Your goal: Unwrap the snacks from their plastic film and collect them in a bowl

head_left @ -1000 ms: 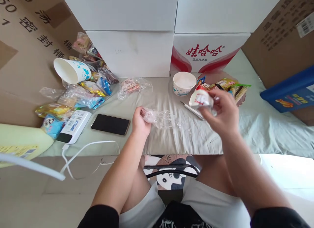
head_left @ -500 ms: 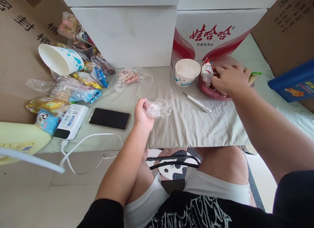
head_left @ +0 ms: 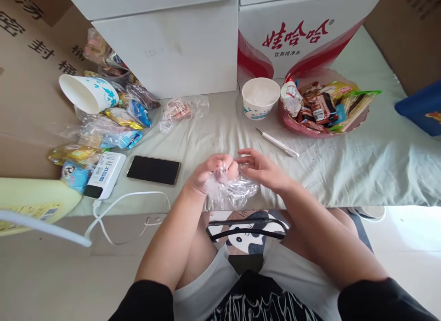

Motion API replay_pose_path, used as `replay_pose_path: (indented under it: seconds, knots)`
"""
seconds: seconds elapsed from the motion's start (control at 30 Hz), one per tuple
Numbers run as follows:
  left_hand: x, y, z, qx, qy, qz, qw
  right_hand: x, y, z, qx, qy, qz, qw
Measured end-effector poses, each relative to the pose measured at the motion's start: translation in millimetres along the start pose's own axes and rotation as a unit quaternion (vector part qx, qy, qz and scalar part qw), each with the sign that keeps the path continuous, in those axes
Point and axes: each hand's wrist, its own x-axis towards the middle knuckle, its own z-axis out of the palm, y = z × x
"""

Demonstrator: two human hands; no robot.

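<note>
right hand (head_left: 265, 170) back from snack bowl (head_left: 358, 123) | both hands' fingers pinching clear bag (head_left: 234, 192) | wrinkled sheet (head_left: 344, 169)

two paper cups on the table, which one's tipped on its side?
The far-left paper cup, with blue print, lies tilted on the snack packets, mouth facing left. The other cup stands upright beside the red snack tray.

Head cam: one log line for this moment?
left hand: shut on clear plastic bag | right hand: fingers touching bag, grip unclear | pink snack tray: far right | phone: left
</note>
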Motion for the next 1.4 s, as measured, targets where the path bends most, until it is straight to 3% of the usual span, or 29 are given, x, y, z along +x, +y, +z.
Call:
replay_pose_path:
  seconds: [0.1,0.2,0.3,0.43,0.5,0.57,0.73,0.9,1.03,1.1,1.23,1.33,1.4]
  knots:
    - [2,4,-9.5,-0.008,0.077,0.043,0.996,-5,-1,-16,0.007,0.028,0.058,0.998]
    - [4,9,-18.6,-0.004,0.135,0.046,0.990,-5,-5,-31,0.013,0.049,0.063,0.997]
    - [10,11,-25.2,0.013,0.215,0.060,0.975,3,-4,-42,0.000,0.129,-0.023,0.991]
    - [22,8,-30.0,0.042,0.331,0.096,0.938,13,-1,-54,0.011,0.334,-0.177,0.926]
    - [27,7,-30.1,0.045,0.370,0.111,0.921,12,-1,-58,0.036,0.366,-0.207,0.907]
    - [31,7,-28.4,0.034,0.391,0.119,0.912,6,-2,-59,0.082,0.347,-0.221,0.908]
    - [33,10,-21.6,-0.016,0.402,0.112,0.909,-8,-6,-56,0.150,0.111,-0.128,0.974]
    - [27,10,-17.5,-0.033,0.372,0.083,0.924,-4,-2,-47,0.108,0.134,-0.122,0.977]
    - [20,9,-18.3,0.026,0.314,0.074,0.946,-1,-3,-42,0.098,0.003,-0.044,0.994]
    - [15,11,-22.8,0.077,0.266,0.062,0.959,0,-4,-42,0.073,0.038,-0.050,0.995]
    - [3,20,-36.9,0.182,0.187,-0.033,0.965,5,-3,-49,0.063,0.231,-0.093,0.967]
    - [-2,23,-42.2,0.218,0.213,-0.097,0.947,7,0,-54,0.071,0.308,-0.124,0.941]
    - [0,23,-41.4,0.222,0.261,-0.104,0.934,6,1,-53,0.066,0.298,-0.125,0.944]
